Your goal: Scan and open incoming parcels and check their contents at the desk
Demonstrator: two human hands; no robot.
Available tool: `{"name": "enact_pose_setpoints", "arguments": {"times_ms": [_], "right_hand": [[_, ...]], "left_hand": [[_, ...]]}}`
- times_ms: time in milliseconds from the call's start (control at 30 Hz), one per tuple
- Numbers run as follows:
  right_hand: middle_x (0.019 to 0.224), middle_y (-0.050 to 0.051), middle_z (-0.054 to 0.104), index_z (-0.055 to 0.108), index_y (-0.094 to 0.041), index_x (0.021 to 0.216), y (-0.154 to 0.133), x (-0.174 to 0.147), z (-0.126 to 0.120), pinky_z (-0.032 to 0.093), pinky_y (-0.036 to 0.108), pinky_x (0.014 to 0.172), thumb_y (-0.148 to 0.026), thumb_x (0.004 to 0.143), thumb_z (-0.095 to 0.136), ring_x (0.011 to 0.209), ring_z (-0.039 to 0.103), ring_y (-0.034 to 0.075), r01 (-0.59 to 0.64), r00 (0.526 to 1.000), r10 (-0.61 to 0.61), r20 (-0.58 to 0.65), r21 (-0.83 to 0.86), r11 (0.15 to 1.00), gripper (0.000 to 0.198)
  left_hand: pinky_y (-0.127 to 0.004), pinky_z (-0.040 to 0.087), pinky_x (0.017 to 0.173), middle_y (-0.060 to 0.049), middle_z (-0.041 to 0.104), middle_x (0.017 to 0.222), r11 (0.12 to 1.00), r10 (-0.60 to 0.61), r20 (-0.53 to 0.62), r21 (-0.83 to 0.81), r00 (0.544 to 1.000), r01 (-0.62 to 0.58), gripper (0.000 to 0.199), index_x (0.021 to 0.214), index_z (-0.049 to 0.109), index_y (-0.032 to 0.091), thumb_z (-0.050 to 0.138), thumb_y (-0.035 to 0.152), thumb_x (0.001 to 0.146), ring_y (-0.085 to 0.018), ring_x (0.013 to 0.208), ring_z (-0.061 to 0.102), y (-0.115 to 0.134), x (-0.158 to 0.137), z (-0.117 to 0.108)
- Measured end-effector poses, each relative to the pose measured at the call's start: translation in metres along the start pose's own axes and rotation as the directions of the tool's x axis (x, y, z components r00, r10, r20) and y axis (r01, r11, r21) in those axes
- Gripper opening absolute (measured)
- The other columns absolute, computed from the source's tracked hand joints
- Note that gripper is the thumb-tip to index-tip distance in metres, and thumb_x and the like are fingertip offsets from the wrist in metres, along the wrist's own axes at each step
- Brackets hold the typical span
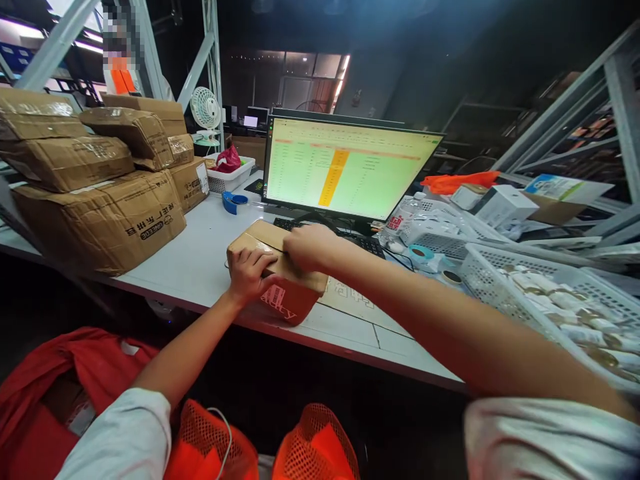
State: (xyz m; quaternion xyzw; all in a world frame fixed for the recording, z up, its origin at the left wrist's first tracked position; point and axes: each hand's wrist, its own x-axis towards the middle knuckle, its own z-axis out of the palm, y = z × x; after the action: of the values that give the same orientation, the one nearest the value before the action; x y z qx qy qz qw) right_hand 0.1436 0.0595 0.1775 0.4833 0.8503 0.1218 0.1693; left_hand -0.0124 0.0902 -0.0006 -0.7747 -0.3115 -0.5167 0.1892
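A small brown cardboard box (pixel 300 301) with red print and a label on its front sits near the table's front edge. My left hand (pixel 249 272) grips its left top edge, fingers bent over the taped lid and thumb toward the front. Closed in a fist, my right hand (pixel 309 247) is at the top seam of the same box. Whatever its fingers hold, if anything, is hidden behind the knuckles.
Large cartons (pixel 145 227) are stacked at the left. Behind the box stand a keyboard (pixel 367 245) and a lit monitor (pixel 350 167). A blue tape dispenser (pixel 235 202) lies left of them. White baskets (pixel 500 280) with small packed items line the right.
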Motion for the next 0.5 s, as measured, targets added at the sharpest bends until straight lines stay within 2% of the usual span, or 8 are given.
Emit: {"name": "enact_pose_setpoints", "arguments": {"times_ms": [133, 233, 300, 400, 467, 500], "right_hand": [[0.096, 0.017, 0.077, 0.08, -0.017, 0.108, 0.024, -0.067, 0.02, 0.049, 0.034, 0.071, -0.003, 0.085, 0.056, 0.088, 0.074, 0.029, -0.138, 0.983, 0.141, 0.121, -0.032, 0.99, 0.036], [0.093, 0.016, 0.077, 0.081, -0.02, 0.102, 0.046, -0.105, 0.059, 0.048, 0.035, 0.068, 0.001, 0.082, 0.055, 0.085, 0.074, 0.031, -0.254, 0.945, 0.248, 0.215, 0.0, 0.967, 0.039], [0.099, 0.015, 0.077, 0.078, -0.025, 0.117, 0.058, -0.117, 0.098, 0.047, 0.035, 0.069, -0.003, 0.088, 0.05, 0.088, 0.074, 0.031, -0.331, 0.924, 0.308, 0.225, 0.073, 0.941, 0.046], [0.115, 0.017, 0.072, 0.052, -0.029, 0.154, 0.06, -0.118, 0.161, 0.048, 0.035, 0.072, -0.008, 0.098, 0.035, 0.092, 0.073, 0.029, -0.461, 0.882, 0.432, 0.187, 0.157, 0.873, 0.062], [0.12, 0.02, 0.069, 0.036, -0.028, 0.163, 0.053, -0.112, 0.197, 0.048, 0.036, 0.075, -0.009, 0.1, 0.027, 0.098, 0.072, 0.029, -0.505, 0.862, 0.479, 0.165, 0.199, 0.84, 0.066], [0.121, 0.02, 0.067, 0.034, -0.027, 0.165, 0.048, -0.109, 0.212, 0.049, 0.036, 0.077, -0.011, 0.101, 0.026, 0.102, 0.071, 0.03, -0.505, 0.863, 0.484, 0.146, 0.22, 0.835, 0.066]], "left_hand": [[-0.044, 0.034, 0.088, -0.006, 0.078, 0.103, 0.999, -0.032, 0.041, 0.002, 0.999, 0.032, 0.059, 0.102, 0.074, 0.022, 0.035, 0.066, 0.104, -0.024, 0.091, 0.061, 0.0, 0.0, -0.001], [-0.045, 0.034, 0.089, -0.007, 0.078, 0.103, 0.997, -0.077, 0.08, 0.013, 0.994, 0.077, 0.063, 0.102, 0.075, 0.023, 0.033, 0.069, 0.103, -0.025, 0.093, 0.062, 0.001, -0.002, -0.001], [-0.046, 0.034, 0.091, -0.007, 0.078, 0.103, 0.994, -0.104, 0.102, 0.022, 0.989, 0.102, 0.066, 0.101, 0.076, 0.024, 0.03, 0.072, 0.102, -0.026, 0.094, 0.062, 0.001, -0.003, 0.0], [-0.046, 0.034, 0.091, -0.007, 0.078, 0.103, 0.996, -0.094, 0.101, -0.003, 0.99, 0.095, 0.066, 0.101, 0.075, 0.024, 0.031, 0.073, 0.101, -0.026, 0.094, 0.062, 0.0, -0.003, 0.0], [-0.046, 0.034, 0.09, -0.007, 0.078, 0.103, 0.996, -0.082, 0.091, -0.03, 0.993, 0.085, 0.066, 0.1, 0.075, 0.024, 0.032, 0.074, 0.101, -0.025, 0.093, 0.062, -0.002, -0.002, 0.0], [-0.046, 0.033, 0.09, -0.007, 0.078, 0.102, 0.995, -0.088, 0.094, -0.032, 0.992, 0.091, 0.067, 0.1, 0.075, 0.024, 0.032, 0.075, 0.1, -0.025, 0.093, 0.062, -0.003, -0.001, 0.001]]}}
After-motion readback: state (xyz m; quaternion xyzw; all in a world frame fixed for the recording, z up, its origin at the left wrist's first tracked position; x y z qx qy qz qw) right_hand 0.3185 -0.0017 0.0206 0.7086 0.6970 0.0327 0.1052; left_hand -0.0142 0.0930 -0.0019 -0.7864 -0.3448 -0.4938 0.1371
